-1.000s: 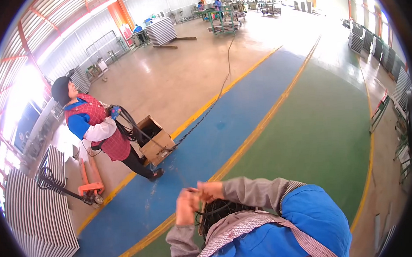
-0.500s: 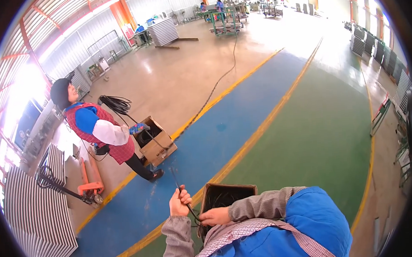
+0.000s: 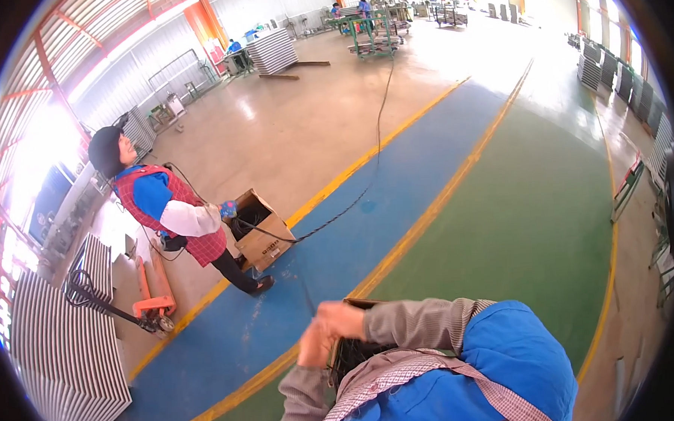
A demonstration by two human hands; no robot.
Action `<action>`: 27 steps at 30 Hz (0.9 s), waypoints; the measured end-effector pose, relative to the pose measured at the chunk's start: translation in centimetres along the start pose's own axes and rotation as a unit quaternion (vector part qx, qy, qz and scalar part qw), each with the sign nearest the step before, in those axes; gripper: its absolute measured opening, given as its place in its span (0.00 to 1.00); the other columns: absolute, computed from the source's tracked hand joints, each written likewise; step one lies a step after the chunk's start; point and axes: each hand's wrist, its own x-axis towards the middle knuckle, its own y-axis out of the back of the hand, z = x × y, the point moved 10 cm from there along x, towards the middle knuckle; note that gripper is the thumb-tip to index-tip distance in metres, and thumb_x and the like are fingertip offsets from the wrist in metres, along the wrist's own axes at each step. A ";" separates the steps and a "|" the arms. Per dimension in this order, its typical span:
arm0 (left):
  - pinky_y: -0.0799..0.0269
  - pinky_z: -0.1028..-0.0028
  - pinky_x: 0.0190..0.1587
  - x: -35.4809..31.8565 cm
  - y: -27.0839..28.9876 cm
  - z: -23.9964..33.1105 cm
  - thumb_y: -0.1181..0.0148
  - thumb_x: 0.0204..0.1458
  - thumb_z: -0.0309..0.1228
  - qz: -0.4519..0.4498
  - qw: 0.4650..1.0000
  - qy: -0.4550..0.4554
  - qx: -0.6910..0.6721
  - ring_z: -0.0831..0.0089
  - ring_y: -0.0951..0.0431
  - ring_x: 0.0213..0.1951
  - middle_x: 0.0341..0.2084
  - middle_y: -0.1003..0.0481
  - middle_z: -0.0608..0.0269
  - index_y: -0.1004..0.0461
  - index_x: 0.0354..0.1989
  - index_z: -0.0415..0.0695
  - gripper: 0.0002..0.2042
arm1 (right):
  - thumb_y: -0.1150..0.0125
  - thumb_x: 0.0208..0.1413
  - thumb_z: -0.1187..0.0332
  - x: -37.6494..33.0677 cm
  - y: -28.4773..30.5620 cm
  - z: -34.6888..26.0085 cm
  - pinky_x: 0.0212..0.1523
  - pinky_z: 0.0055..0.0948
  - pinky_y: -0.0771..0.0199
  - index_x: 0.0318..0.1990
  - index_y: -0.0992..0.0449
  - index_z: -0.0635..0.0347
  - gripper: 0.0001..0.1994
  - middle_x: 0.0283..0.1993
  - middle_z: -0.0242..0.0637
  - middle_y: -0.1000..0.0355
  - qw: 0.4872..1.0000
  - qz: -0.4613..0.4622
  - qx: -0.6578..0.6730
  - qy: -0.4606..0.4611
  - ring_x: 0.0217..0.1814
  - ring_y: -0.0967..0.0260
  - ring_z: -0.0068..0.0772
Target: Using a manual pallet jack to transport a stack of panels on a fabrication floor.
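Observation:
My right hand [image 3: 343, 320] is closed in a fist at the end of a thin black cable [image 3: 308, 296] that runs up across the blue floor strip. Just below and left of it is my left hand [image 3: 314, 352], too blurred by motion for its grip to show. Both hands hover over the near edge of an open cardboard box [image 3: 350, 306] with black cable coiled inside, half hidden by my grey sleeves and blue clothing. Farther left, a co-worker in a red checked vest [image 3: 173, 214] reaches a gloved hand into another open cardboard box [image 3: 262, 245].
An orange pallet jack [image 3: 153, 301] stands behind the co-worker, beside a stack of grey ribbed panels [image 3: 61, 358]. A long black cable [image 3: 372, 156] trails from the co-worker's box toward green racks far away. Yellow lines [image 3: 427, 214] border the blue strip; racks line the right wall.
My hands went down to the box and gripped the cable, then came up again, the right now above the left. The co-worker lowered a bundle of cable into the other box.

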 end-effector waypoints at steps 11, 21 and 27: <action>0.41 0.75 0.22 -2.7 -4.5 4.0 0.57 0.48 0.29 -0.058 0.943 -0.132 0.300 0.72 0.38 0.19 0.16 0.38 0.66 0.34 0.26 0.41 0.07 | 0.68 0.55 0.45 -0.4 0.4 9.3 0.27 0.28 0.31 0.33 0.35 0.55 0.23 0.34 0.43 0.30 0.868 -0.012 0.362 -0.339 0.27 0.31 0.32; 0.35 0.77 0.32 -0.5 1.5 0.5 0.65 0.56 0.34 0.076 0.980 -0.037 -0.182 0.75 0.31 0.30 0.30 0.31 0.63 0.36 0.40 0.39 0.13 | 0.56 0.51 0.67 -3.8 -3.7 -5.3 0.38 0.34 0.36 0.37 0.35 0.61 0.09 0.30 0.44 0.35 0.935 -0.048 -0.211 0.281 0.37 0.35 0.42; 0.40 0.80 0.20 -0.7 0.1 6.8 0.61 0.55 0.33 -0.053 0.966 -0.082 -0.238 0.78 0.35 0.19 0.24 0.33 0.68 0.35 0.38 0.41 0.11 | 0.63 0.57 0.60 -5.1 -5.5 0.8 0.31 0.32 0.38 0.32 0.37 0.63 0.15 0.23 0.40 0.40 0.953 -0.236 -0.183 0.047 0.27 0.40 0.32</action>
